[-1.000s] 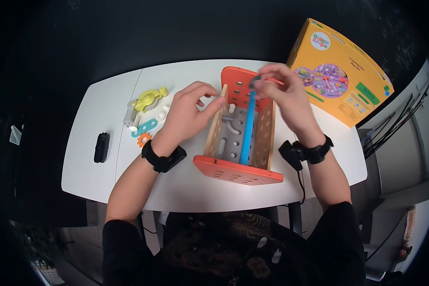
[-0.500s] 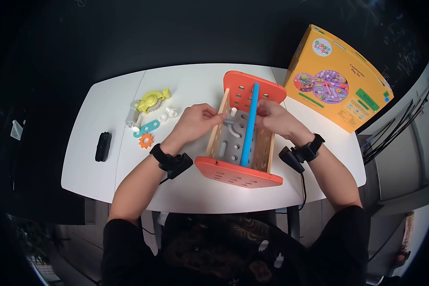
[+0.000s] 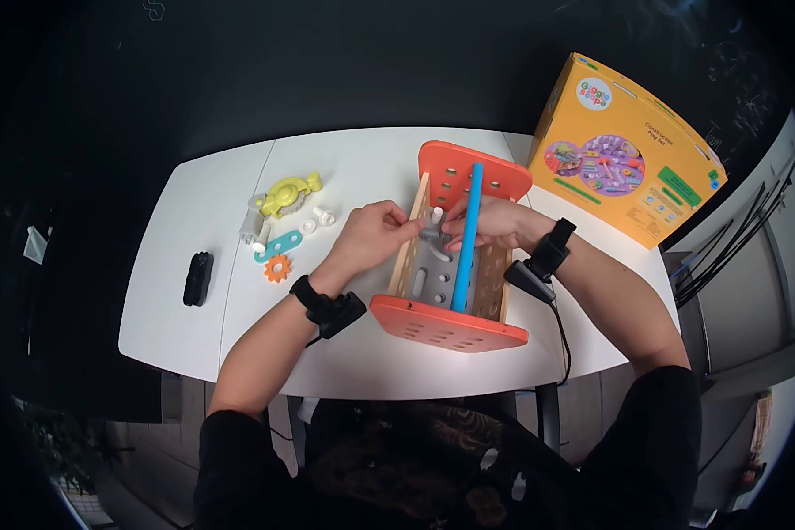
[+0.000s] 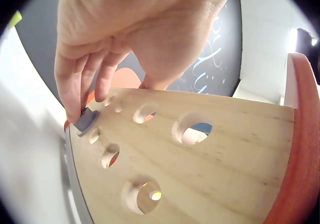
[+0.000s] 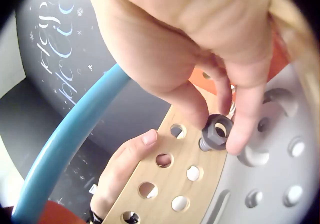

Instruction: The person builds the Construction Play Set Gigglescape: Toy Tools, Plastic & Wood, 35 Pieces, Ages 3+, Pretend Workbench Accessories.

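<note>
A toy toolbox [image 3: 450,329] with orange end boards, wooden sides and a blue handle bar [image 3: 468,243] stands before me. At its left wooden side panel [image 4: 235,149], my left hand [image 3: 371,234] presses fingertips on a grey bolt head [image 4: 86,120] outside, its thumb at the panel's top edge. My right hand [image 3: 495,221] reaches under the bar and pinches a dark grey hex nut [image 5: 212,140] between thumb and finger. The nut sits against the bolt's threaded end [image 5: 204,145], which pokes through on the inner side.
Left of the toolbox lie a yellow-green toy saw [image 3: 284,196], a teal strip [image 3: 278,246], an orange gear [image 3: 277,268] and white pieces [image 3: 324,216]. Farther left is a black case [image 3: 198,279]. A yellow product box [image 3: 632,150] stands at the back right.
My right hand has come down from above the handle bar's far end into the toolbox, bringing the nut to the bolt. My left hand has settled at the left panel.
</note>
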`<state>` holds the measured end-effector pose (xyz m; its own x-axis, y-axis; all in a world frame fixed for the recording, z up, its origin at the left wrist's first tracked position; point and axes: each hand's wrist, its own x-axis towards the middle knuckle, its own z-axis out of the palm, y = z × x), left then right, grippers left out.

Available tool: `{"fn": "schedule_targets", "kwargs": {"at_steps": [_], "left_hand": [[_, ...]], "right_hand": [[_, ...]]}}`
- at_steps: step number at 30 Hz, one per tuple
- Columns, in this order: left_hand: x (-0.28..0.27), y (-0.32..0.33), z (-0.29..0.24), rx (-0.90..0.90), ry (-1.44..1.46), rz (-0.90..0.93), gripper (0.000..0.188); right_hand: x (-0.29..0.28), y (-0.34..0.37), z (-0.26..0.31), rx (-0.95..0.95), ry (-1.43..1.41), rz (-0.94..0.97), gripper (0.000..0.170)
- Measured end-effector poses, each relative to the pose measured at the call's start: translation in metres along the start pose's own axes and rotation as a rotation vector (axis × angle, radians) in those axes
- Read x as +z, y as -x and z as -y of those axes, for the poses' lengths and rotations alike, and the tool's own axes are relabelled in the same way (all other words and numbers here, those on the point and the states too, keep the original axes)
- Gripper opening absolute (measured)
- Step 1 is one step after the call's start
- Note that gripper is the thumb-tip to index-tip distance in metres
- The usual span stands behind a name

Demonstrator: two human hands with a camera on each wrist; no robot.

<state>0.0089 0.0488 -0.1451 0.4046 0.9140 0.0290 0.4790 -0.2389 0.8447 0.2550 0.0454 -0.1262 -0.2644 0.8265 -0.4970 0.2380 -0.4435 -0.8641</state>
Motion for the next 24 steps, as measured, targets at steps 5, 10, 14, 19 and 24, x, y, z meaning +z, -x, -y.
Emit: {"fn": "schedule_targets", "kwargs": {"at_steps": [5,10,14,19,24], "left_hand": [[0.002,0.000,0.004,0.009,0.033,-0.014,0.044],[0.002,0.001,0.003,0.009,0.046,-0.024,0.044],[0.001,0.003,-0.001,-0.029,0.036,-0.009,0.037],[0.002,0.003,0.001,-0.026,0.058,-0.017,0.039],[0.004,0.002,0.002,-0.006,0.058,-0.055,0.044]], "right_hand": [[0.006,-0.007,-0.004,0.032,-0.012,0.038,0.030],[0.008,-0.006,-0.004,0.020,0.010,-0.007,0.031],[0.005,-0.013,-0.011,-0.016,-0.016,-0.057,0.028],[0.008,-0.005,-0.004,-0.004,-0.044,-0.035,0.028],[0.009,-0.004,-0.004,-0.021,-0.063,-0.015,0.024]]}}
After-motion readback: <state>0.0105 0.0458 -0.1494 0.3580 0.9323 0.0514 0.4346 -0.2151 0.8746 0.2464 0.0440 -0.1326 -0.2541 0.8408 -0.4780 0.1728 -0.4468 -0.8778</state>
